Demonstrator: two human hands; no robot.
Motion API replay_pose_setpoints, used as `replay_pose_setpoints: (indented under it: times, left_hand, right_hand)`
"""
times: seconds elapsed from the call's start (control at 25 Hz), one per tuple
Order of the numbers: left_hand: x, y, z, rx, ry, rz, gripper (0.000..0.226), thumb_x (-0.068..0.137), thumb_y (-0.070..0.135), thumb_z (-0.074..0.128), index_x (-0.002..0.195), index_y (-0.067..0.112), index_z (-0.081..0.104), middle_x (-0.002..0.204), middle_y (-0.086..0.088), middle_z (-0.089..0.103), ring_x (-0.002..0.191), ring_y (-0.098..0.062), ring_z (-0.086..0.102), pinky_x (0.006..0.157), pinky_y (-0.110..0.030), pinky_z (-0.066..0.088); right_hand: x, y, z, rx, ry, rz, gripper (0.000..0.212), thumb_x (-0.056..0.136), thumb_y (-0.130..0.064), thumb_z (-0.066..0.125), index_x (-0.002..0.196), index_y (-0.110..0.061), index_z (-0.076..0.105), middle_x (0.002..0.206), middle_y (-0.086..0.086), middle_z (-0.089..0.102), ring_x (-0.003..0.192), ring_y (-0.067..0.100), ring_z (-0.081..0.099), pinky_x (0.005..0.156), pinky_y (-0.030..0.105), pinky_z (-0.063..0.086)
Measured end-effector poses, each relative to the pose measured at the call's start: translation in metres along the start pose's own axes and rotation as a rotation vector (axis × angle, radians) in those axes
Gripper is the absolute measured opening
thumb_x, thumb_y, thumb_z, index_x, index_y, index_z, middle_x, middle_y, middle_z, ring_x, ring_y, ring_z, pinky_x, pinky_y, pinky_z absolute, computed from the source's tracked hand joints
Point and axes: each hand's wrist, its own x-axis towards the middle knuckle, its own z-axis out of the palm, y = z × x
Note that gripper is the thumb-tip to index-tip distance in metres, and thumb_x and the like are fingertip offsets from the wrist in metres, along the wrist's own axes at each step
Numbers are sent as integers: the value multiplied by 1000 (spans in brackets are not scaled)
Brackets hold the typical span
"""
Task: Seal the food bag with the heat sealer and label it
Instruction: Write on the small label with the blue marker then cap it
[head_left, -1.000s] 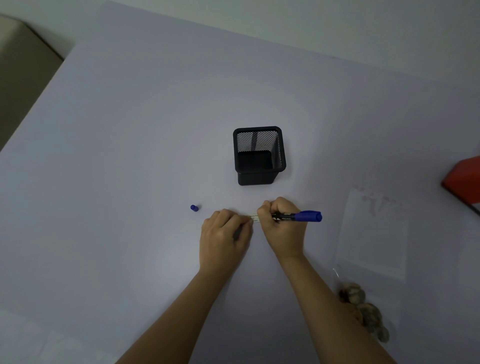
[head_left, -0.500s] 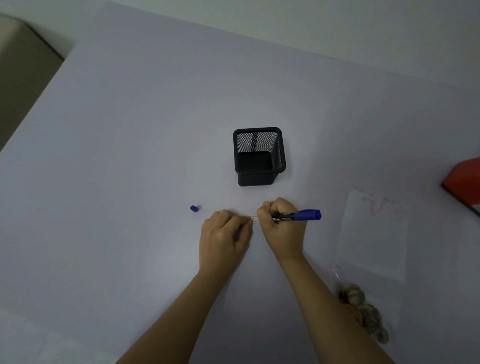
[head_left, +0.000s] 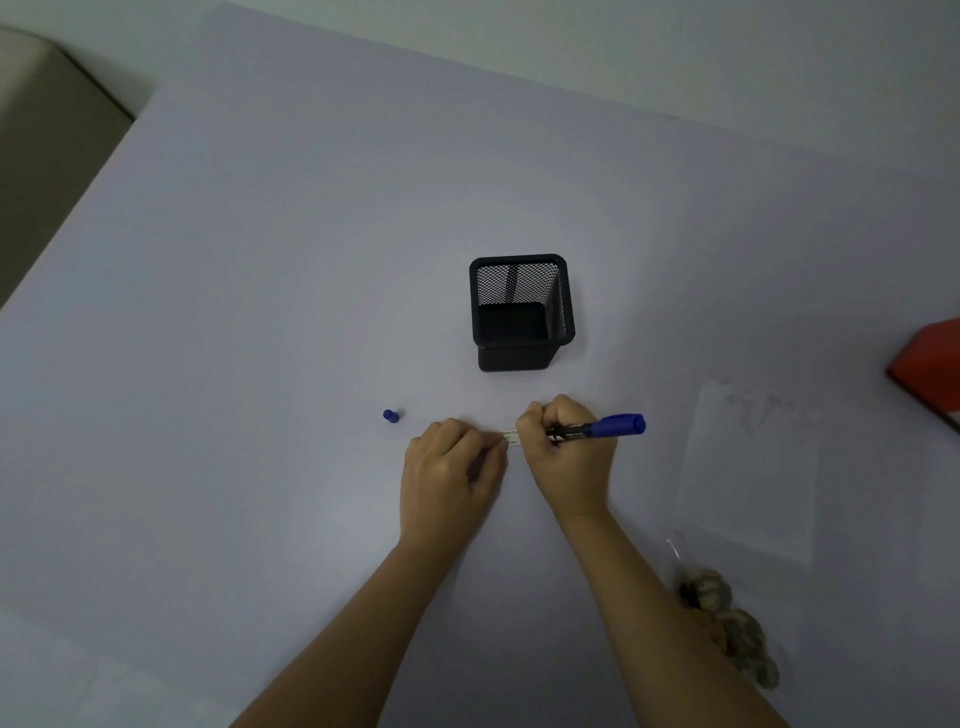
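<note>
Head view, looking down on a pale lilac table (head_left: 260, 260). Dead centre, the right hand (head_left: 569, 457) has its fingers clamped tight round a blue marker (head_left: 597, 427). The barrel lies almost level and its blue end points right. The tip is hidden under the fist, down at a small white label (head_left: 511, 436).

The left hand (head_left: 452, 467) sits just beside it, knuckles up, fingers curled together, fingertips pinning the label's left end to the table. A little blue cap (head_left: 390, 415) lies alone to the left.

Just beyond the hands stands a black mesh pen holder (head_left: 522, 312), upright, its dark floor showing through the open top.

Over on the right, a clear food bag (head_left: 748, 467) lies flat. Brown lumpy food pieces (head_left: 727, 623) are gathered in its near end, beside the right forearm. At the far right edge there's a red object (head_left: 930, 364), cut off by the frame.
</note>
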Motion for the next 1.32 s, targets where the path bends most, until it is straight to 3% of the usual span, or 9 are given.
replay_pose_setpoints:
  times: [0.44,1.32]
  left_hand:
    - [0,0,-1,1,10,1,13,83,25,65,83,14,71,73,0,62,68,-13,52,62,-30,43]
    - [0,-1,0,17,1,-5,12,84,24,65,82,14,71,73,0,63,68,-14,53,62,-32,44]
  right_hand:
    - [0,1,1,13,-4,23,37,81,-26,53,56,1,44,48,16,46,46,26,44,46,42,46]
    - [1,1,1,20,-3,-15,37,82,-24,53,55,0,43,47,16,46,46,25,43,45,37,43]
